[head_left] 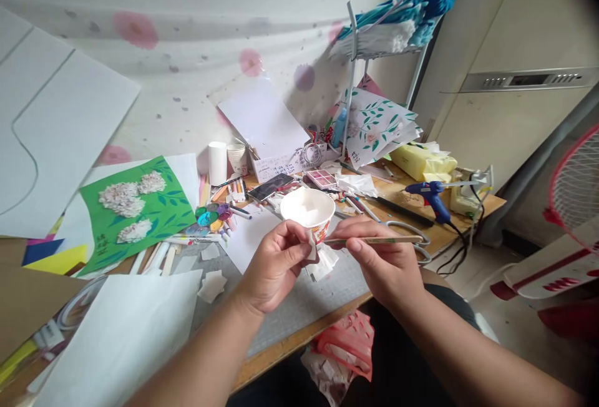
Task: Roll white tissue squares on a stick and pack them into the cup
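Observation:
Between my left thumb and fingers is a small piece of white paper point(312, 248); my left hand point(281, 258) is closed in a pinch on it. My right hand point(386, 263) grips a thin stick point(388, 240), held nearly level, with its left end close to the white piece. Just beyond both hands is a white paper bowl point(302, 202) with an orange-red print, and a whitish scrap shows inside it. Crumpled white paper point(324, 264) shows below the bowl, between my hands. Grey scissor handles point(410, 230) lie behind my right hand.
On the left is a green sheet point(161, 191) with paper flowers. Paint pots point(208, 216), pens and scraps crowd the desk. A blue glue gun point(429, 198) and a yellow tissue pack point(421, 162) are at right. Below the desk edge hangs a red bag point(349, 341) with scraps.

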The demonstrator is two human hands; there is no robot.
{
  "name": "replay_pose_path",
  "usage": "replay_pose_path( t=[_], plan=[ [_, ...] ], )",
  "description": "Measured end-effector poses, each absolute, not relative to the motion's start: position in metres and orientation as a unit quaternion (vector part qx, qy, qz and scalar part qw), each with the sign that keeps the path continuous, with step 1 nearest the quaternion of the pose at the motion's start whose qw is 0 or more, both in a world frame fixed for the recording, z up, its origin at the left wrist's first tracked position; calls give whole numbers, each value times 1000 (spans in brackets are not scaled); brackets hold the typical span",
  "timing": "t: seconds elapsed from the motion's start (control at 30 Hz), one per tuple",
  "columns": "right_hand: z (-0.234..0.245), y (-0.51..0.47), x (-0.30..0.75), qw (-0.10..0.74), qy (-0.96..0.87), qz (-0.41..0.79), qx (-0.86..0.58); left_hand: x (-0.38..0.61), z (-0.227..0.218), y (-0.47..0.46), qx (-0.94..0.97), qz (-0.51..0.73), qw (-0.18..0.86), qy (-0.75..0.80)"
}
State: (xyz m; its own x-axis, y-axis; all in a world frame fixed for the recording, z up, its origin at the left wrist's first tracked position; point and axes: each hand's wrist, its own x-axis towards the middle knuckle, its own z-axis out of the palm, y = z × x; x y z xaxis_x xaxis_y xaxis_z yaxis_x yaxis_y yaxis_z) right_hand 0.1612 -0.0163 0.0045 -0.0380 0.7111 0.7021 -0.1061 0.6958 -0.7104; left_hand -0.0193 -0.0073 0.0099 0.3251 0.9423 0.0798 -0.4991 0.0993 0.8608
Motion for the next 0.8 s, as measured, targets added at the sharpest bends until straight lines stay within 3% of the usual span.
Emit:
replay_pose_path(
  t=[0.8],
  plan=[
    [4,-18,171,603,-724,250,-224,-14,2,-5,379,492,717,316]
  ],
)
